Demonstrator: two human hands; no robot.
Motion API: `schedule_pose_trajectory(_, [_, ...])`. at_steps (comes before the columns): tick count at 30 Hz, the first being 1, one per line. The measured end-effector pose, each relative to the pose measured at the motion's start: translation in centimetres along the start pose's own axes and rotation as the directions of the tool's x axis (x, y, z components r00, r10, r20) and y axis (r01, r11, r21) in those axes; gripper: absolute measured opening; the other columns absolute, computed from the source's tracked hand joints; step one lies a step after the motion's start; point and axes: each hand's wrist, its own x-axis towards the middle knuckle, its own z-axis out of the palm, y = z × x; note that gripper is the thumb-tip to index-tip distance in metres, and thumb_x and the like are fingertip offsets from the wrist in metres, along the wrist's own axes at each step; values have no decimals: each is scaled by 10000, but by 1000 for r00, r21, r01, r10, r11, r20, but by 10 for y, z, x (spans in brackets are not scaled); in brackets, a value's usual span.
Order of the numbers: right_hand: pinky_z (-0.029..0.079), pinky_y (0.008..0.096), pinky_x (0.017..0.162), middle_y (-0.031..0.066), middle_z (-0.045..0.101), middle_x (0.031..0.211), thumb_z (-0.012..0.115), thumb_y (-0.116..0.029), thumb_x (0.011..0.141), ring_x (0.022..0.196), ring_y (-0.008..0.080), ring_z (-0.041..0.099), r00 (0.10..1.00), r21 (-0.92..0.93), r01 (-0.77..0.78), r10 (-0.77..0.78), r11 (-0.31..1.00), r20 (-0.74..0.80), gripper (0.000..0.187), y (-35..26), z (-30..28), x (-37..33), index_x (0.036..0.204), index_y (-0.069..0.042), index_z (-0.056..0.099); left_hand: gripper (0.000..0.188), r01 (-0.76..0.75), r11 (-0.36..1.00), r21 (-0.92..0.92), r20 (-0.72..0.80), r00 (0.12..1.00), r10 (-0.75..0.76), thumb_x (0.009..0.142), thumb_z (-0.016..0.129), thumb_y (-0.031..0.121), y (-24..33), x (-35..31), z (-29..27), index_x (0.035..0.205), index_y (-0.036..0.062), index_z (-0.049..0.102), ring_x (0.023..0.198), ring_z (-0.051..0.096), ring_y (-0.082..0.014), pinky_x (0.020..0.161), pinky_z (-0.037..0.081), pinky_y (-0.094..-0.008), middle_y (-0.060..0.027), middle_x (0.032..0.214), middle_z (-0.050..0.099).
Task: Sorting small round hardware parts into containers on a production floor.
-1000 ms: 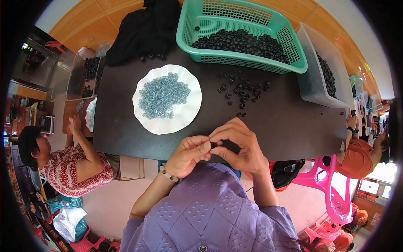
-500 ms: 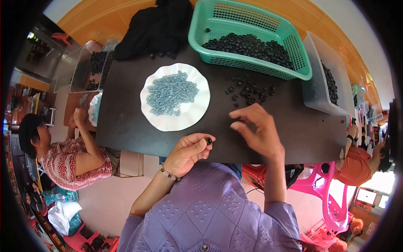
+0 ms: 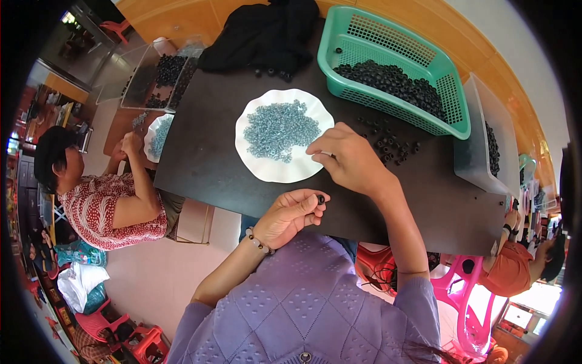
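Between the thumb and fingers of my left hand (image 3: 288, 215) is a small black round piece with a hole (image 3: 321, 199), held low by the near table edge. My right hand (image 3: 351, 159) reaches over the right rim of a white scalloped plate (image 3: 285, 175). Its thumb and forefinger are drawn into a pinch; whatever lies between them, if anything, is too small to make out. Many small, clear bluish pieces (image 3: 279, 130) are heaped on the plate. Beyond my right hand, loose black round pieces (image 3: 388, 144) lie scattered on the dark table (image 3: 206, 151).
A green basket (image 3: 394, 103) of black pieces stands at the far right, beside a translucent bin (image 3: 476, 145). Black cloth (image 3: 260, 39) lies at the back. At left a person (image 3: 115, 200) works by another plate (image 3: 153, 145); a pink stool (image 3: 464, 285) stands at right.
My right hand has moved left from beside the scattered black pieces to the plate's edge, its fingers drawing closer together. My left hand still holds the black piece. The whole view has shifted.
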Motion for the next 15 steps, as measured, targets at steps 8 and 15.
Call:
schedule_pose_trajectory(8, [452,370,662,75,589,727,590,-76,754,767,273,543,996,-117,49,-39,992,84,128,8,21,18,842,-81,683,269,14,1000,-2,37,999,-14,924,555,237,1,-1,-2,1060,10,599,799,534,-129,750,452,-285,-30,879,576])
schedule_pose_trajectory(15, [451,366,676,66,590,745,601,-96,752,764,262,536,995,-182,79,-65,980,78,98,8,30,23,803,-83,683,274,21,1000,3,35,999,-21,928,548,238,1,0,-2,1070,10,597,797,540,-129,754,455,-279,-30,882,578])
